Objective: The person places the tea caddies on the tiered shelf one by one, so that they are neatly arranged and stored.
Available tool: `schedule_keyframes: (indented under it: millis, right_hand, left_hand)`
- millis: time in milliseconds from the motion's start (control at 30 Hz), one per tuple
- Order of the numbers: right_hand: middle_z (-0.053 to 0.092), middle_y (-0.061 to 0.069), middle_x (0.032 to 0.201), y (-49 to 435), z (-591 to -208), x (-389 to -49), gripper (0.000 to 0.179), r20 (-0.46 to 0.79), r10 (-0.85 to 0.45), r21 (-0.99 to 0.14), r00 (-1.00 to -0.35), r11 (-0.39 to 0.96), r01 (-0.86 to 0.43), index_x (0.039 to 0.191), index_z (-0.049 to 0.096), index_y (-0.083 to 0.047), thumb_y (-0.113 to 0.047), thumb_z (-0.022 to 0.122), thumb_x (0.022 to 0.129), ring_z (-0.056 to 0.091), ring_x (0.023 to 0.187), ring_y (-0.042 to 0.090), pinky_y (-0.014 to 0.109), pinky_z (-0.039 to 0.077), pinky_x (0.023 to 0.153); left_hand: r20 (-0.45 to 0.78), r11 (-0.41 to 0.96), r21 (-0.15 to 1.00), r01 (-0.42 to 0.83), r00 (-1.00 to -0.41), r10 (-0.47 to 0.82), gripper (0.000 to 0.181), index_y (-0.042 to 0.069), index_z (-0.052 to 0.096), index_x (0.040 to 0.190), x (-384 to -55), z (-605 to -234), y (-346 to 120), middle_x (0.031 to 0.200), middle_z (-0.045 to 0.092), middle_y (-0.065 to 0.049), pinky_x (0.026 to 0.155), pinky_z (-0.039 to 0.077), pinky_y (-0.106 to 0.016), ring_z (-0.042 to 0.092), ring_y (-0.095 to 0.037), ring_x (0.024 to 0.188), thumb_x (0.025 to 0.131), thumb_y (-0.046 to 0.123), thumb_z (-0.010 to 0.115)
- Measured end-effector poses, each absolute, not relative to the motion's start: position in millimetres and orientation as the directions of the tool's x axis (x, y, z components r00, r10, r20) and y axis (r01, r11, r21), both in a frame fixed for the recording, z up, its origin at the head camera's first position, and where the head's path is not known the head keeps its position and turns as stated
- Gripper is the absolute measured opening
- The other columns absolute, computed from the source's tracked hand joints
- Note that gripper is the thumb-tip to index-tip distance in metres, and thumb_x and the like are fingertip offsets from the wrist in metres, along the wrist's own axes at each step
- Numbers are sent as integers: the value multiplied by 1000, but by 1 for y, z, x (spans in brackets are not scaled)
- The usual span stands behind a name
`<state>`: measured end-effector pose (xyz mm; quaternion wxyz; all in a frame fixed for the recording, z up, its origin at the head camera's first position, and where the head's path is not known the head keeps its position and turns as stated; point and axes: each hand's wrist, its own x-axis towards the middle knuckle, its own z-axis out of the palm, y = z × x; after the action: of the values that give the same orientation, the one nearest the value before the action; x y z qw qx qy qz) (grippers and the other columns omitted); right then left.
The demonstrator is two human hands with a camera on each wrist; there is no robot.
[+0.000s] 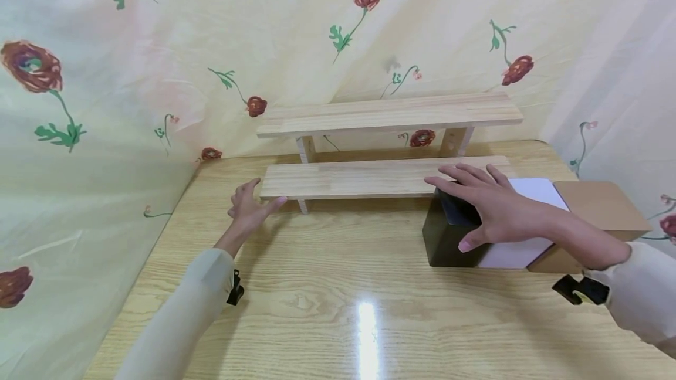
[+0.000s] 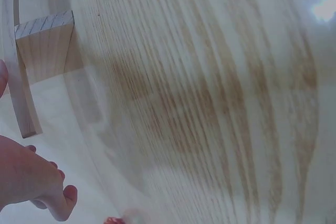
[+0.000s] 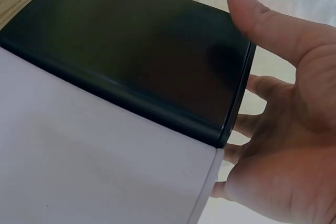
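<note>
My left hand [image 1: 248,210] is beside the left end of the lower wooden shelf board [image 1: 359,177], its thumb overlapping the board's front corner in the head view. Its fingers are loosely bent and hold nothing. Over the black box [image 1: 449,242] my right hand [image 1: 493,210] is spread, thumb in front and fingers reaching across the top. In the right wrist view the thumb [image 3: 247,6] lies at the corner of the black box [image 3: 131,51], with the other fingertips partly hidden behind its edge. A white box [image 1: 541,192] stands directly against the black one.
A brown box [image 1: 602,207] stands at the right end of the row. Above the lower board runs an upper shelf board [image 1: 391,115] on short wooden supports [image 1: 454,141]. Flowered cloth [image 1: 296,28] hangs behind and at both sides of the wood-grain table [image 1: 317,268].
</note>
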<state>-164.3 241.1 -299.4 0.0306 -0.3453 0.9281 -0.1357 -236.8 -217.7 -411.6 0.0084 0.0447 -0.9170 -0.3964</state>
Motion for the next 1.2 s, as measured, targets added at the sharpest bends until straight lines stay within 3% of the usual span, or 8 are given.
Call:
schedule_keyframes:
  millis: [467,700,1200]
  right_hand:
    - [35,20,148,243,-304,-166,99,31,-673,-329,-739,691,-644,147,38,-12,-19,90,63,28,136,39,64,8,106]
    - [40,19,145,243,-303,-166,96,26,-660,-304,-751,710,-635,145,42,-12,-22,90,62,33,133,41,61,26,100]
    - [48,14,139,241,-300,-169,92,19,-632,-221,-775,753,-619,141,48,-17,-37,90,61,42,125,35,58,32,90]
  left_hand:
    - [-5,641,763,-83,-993,-122,86,13,32,148,-241,-414,-214,149,22,-21,99,9,-58,16,-39,133,82,52,71]
    - [-6,630,771,-86,-992,-128,85,14,32,148,-243,-418,-213,149,23,-21,100,9,-59,16,-39,134,81,52,71]
    - [-14,632,768,-106,-989,-149,85,13,32,148,-242,-416,-211,149,26,-20,99,11,-58,19,-38,133,82,50,71]
